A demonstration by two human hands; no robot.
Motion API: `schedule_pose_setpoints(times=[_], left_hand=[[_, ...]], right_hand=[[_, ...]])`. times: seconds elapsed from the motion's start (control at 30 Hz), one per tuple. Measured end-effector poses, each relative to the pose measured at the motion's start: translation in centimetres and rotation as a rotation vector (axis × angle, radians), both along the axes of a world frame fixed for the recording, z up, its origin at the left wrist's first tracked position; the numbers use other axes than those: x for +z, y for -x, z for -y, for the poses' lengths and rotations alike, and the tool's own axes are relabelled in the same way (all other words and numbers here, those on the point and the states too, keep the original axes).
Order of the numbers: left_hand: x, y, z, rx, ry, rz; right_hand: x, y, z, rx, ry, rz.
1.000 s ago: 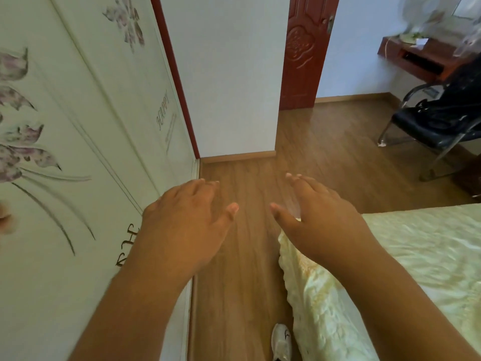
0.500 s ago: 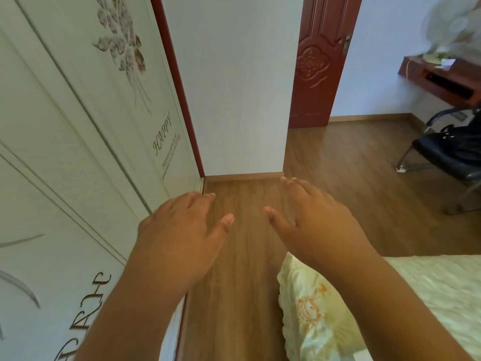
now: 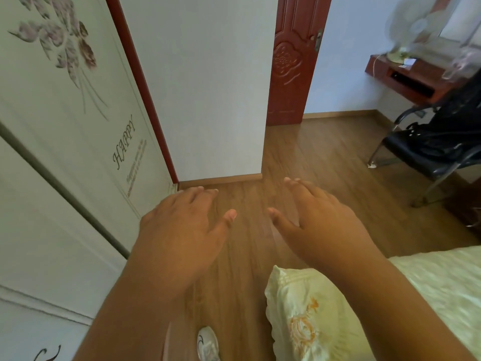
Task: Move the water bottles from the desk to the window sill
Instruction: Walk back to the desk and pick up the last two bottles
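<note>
My left hand (image 3: 182, 225) and my right hand (image 3: 322, 220) are stretched out in front of me over the wooden floor, palms down, fingers relaxed and spread, holding nothing. A reddish-brown desk (image 3: 406, 76) stands at the far right against the wall, with a white fan (image 3: 408, 24) on it. At the desk's right end a blurred clear shape (image 3: 466, 61) shows; I cannot tell whether it is a water bottle. No window sill is in view.
A white wardrobe with flower prints (image 3: 65, 131) runs along the left. A bed with a pale green cover (image 3: 442, 287) fills the lower right. A black chair (image 3: 437, 149) stands before the desk. A red-brown door (image 3: 294, 58) is ahead. A white shoe (image 3: 207, 343) shows below.
The view has advanced along the passage between wardrobe and bed and turned slightly right. The desk and chair have grown larger. Both hands stay outstretched and hold nothing.
</note>
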State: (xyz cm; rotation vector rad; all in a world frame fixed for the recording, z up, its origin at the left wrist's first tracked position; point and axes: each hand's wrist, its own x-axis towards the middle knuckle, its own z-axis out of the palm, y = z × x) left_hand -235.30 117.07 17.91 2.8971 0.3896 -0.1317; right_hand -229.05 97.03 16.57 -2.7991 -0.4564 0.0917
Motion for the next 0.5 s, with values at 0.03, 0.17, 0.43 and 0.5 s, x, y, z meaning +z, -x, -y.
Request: schedule_pose_setpoints(times=[0.03,0.17,0.43,0.5], left_hand=[[-0.1,-1.2,-0.9,-0.008,0.013,-0.005],[-0.1,-6.2,-5.4,-0.056,0.041,0.030],[-0.3,-14.3,-15.0,-0.085,0.040,0.058],[-0.5,-15.7,-16.7,-0.087,0.043,0.048]], right_hand=[[0.0,-0.9,-0.9,-0.007,0.007,0.003],[0.0,-5.1,-5.1,-0.031,0.039,0.028],[0.7,-12.5,-15.1,-0.039,0.029,0.046],[0.4,-13.4,-16.8,-0.027,0.033,0.025]])
